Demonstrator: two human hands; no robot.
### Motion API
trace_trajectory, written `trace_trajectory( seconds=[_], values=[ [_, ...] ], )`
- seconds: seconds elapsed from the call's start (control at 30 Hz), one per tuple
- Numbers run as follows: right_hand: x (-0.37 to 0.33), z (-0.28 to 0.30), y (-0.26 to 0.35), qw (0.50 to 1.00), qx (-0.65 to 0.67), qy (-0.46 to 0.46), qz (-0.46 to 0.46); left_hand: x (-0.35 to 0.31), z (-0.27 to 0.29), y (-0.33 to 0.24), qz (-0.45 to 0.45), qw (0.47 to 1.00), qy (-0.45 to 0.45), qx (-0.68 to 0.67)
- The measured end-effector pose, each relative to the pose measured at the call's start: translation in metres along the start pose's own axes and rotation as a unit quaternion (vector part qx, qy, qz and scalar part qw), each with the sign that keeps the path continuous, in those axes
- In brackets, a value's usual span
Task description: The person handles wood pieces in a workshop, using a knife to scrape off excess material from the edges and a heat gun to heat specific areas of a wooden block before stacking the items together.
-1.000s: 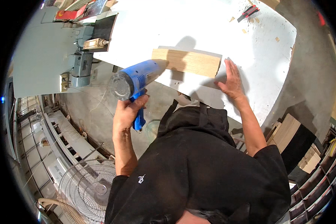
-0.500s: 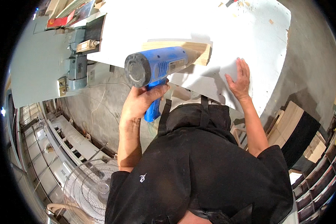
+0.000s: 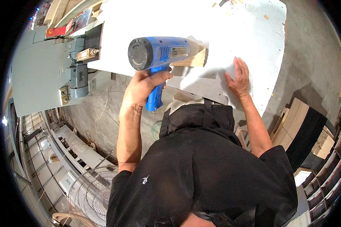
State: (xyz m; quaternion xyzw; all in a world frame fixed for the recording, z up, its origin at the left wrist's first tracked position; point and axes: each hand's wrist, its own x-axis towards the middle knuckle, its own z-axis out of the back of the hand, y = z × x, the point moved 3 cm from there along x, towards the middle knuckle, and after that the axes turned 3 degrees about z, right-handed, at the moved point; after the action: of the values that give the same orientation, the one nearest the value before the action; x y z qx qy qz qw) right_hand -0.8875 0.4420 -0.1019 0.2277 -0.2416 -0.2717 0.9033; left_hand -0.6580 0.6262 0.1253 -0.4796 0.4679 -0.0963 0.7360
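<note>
My left hand [image 3: 143,87] is closed round the handle of a blue heat gun [image 3: 163,51] with a black round back end. Its pale nozzle points to the right, above a light wooden board [image 3: 196,60]. The gun covers much of this board, leaving its right end in sight. My right hand [image 3: 239,80] rests palm down on the white tabletop [image 3: 231,30], fingers stretched out and holding nothing. It lies to the right of the board, apart from it.
Left of the tabletop stands a grey motor [image 3: 78,75] by a grey-green panel [image 3: 38,83]. A wire fan [image 3: 91,196] is at lower left. Wooden boards [image 3: 291,121] and a black panel [image 3: 308,136] lean at right. Thin cable crosses the floor.
The heat gun has moved up a little and now hides more of the board. My right hand stays flat on the tabletop. The whole view has shifted slightly.
</note>
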Motion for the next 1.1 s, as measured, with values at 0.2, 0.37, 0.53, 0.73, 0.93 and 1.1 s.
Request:
trace_trajectory(
  seconds=[0.2, 0.37, 0.53, 0.73, 0.93, 1.1],
  values=[
    [-0.002, -0.003, -0.001, 1.000, -0.004, -0.001, 0.011, 0.008, -0.003, -0.003, -0.028, 0.999, 0.023, 0.020],
    [0.001, 0.000, 0.001, 1.000, -0.001, -0.011, 0.011, 0.008, 0.012, -0.007, -0.005, 1.000, -0.004, 0.024],
    [0.002, 0.005, 0.004, 1.000, 0.028, 0.003, -0.004, 0.004, 0.034, -0.006, -0.010, 0.998, -0.053, 0.016],
    [0.002, 0.003, 0.004, 1.000, 0.013, 0.005, 0.010, -0.001, 0.065, -0.001, -0.017, 0.996, -0.082, 0.030],
    [0.002, 0.004, 0.005, 1.000, 0.010, 0.016, 0.007, -0.004, 0.098, 0.004, 0.016, 0.992, -0.119, 0.040],
    [0.002, 0.003, 0.004, 1.000, -0.005, 0.018, 0.009, -0.009, 0.113, 0.004, -0.019, 0.987, -0.160, 0.018]
  ],
)
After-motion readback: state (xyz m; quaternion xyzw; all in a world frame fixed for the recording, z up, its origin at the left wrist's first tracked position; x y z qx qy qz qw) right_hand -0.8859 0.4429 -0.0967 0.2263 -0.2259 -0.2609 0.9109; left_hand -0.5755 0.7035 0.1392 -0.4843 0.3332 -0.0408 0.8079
